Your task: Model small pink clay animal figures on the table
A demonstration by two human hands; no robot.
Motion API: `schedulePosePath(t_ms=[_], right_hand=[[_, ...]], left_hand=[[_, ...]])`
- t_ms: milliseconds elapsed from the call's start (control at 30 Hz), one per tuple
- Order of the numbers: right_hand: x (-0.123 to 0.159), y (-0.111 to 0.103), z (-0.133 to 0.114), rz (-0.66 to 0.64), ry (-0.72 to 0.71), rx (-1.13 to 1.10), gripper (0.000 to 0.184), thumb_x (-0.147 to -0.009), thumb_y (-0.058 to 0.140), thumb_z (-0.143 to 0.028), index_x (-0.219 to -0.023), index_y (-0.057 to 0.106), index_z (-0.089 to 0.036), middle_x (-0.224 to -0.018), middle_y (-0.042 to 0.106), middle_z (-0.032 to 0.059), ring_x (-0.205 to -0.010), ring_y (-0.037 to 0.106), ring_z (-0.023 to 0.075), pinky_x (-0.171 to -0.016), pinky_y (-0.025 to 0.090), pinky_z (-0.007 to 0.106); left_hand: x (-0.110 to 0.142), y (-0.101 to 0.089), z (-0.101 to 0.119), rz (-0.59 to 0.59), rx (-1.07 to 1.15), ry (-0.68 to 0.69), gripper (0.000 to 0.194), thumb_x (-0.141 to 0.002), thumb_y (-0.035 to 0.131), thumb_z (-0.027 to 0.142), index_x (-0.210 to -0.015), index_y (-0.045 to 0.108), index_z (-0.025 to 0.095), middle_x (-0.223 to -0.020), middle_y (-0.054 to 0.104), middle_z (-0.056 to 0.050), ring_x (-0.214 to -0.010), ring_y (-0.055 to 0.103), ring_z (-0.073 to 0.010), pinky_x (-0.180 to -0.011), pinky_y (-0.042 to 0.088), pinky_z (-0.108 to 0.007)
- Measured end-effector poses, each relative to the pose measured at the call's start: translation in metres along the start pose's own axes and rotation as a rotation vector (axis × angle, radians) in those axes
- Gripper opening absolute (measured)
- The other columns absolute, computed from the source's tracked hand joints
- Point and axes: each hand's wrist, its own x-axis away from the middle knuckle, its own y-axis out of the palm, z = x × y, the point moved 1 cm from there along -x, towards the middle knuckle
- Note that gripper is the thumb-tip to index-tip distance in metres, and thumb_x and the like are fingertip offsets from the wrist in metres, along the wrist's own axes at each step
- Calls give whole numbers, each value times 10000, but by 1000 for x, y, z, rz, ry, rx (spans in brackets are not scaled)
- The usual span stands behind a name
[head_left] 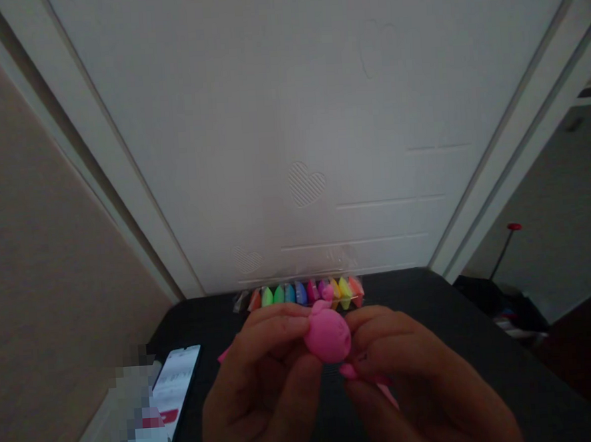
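Near the bottom middle, my left hand [265, 376] pinches a round pink clay ball [327, 336] between thumb and fingers. A small rounded bump sits on top of the ball, and its right side shows small dents. My right hand [410, 374] is closed just to the right, its fingertips by the ball. Between its thumb and fingers is a small pink clay piece [349, 371], and more pink shows below the thumb. Whether this piece touches the ball I cannot tell. Some pink also peeks out behind my left hand.
A clear pack with several coloured clay packets [290, 295] lies along the back of the black table [404, 291]. On the left lies a lit phone [178, 381], beside a pixelated patch. A white panel [250, 130] with embossed hearts rises behind the table.
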Motion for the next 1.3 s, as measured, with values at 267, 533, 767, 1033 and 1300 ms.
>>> schedulePosePath(t_ms=[267, 533, 767, 1033, 1300], right_hand=[[-1, 2, -2, 26, 11, -2, 268, -673, 614, -12, -832, 624, -227, -799, 672, 26, -821, 636, 171, -731, 544, 276], [1, 2, 2, 37, -37, 24, 244, -682, 601, -8, -833, 613, -199, -793, 664, 31, -815, 636, 161, -729, 545, 257], [-3, 4, 0, 31, -33, 18, 209, -702, 599, -31, -826, 604, -198, -782, 647, 35, -806, 630, 161, -727, 546, 269], [0, 4, 1, 54, -31, 34, 210, -681, 605, -20, -790, 604, -199, -732, 633, 30, -791, 626, 171, -709, 547, 285], [-2, 4, -3, 74, -46, 24, 203, -688, 606, -24, -802, 606, -192, -761, 650, 33, -796, 629, 162, -714, 545, 270]], left_hand=[[1, 1, 2, -60, 19, -14, 166, -731, 640, 211, -887, 664, 263, -908, 638, -1, -801, 644, -140, -690, 549, -189], [0, -4, -1, -138, -8, 36, 293, -680, 681, 126, -943, 646, 252, -945, 640, 8, -849, 647, -125, -727, 543, -142], [0, -5, -1, -132, -7, 37, 279, -687, 678, 133, -935, 640, 254, -942, 628, 18, -858, 650, -130, -743, 551, -152], [1, -5, -3, -137, 46, -2, 283, -696, 678, 176, -957, 630, 274, -958, 634, 24, -845, 658, -151, -724, 580, -204], [-1, -2, -1, -149, 42, 6, 284, -682, 691, 190, -950, 637, 268, -955, 624, 13, -843, 654, -157, -696, 586, -205]])
